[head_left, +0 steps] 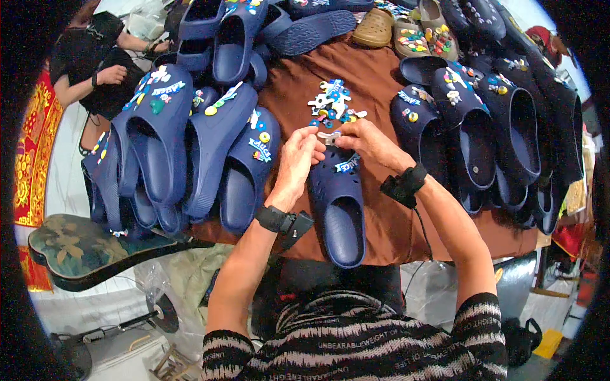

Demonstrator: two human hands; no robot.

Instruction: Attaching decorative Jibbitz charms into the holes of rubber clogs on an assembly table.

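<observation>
**A:** How much room are those hands getting?

**B:** Some. The navy rubbery clog with round vent holes [343,213] is lying between the forearms, toe pointing away, heel reaching the near edge of the wrinkled brown cloth [289,82]. Bare cloth is showing on both sides, but decorated navy clogs [155,127] are hemming in left and right.

**A:** What are the hands doing?

**B:** Right hand [368,143] is pinching a small whitish piece [328,138] over the clog's toe. Left hand [297,162] is curling its fingers right beside it; can't tell if it's gripping too.

**A:** Surface, room?

**B:** Cloth's covering the work surface. A person in black [89,54] is showing far left, above a rounded leaf-patterned panel [89,251].

**A:** Counts?

**B:** One clog between the arms, two black wristbands [405,185], one heap of colourful charms [330,98] lying beyond the toe, one plain tan clog [373,28] up top. The decorated ones are overlapping too much for counting.
</observation>
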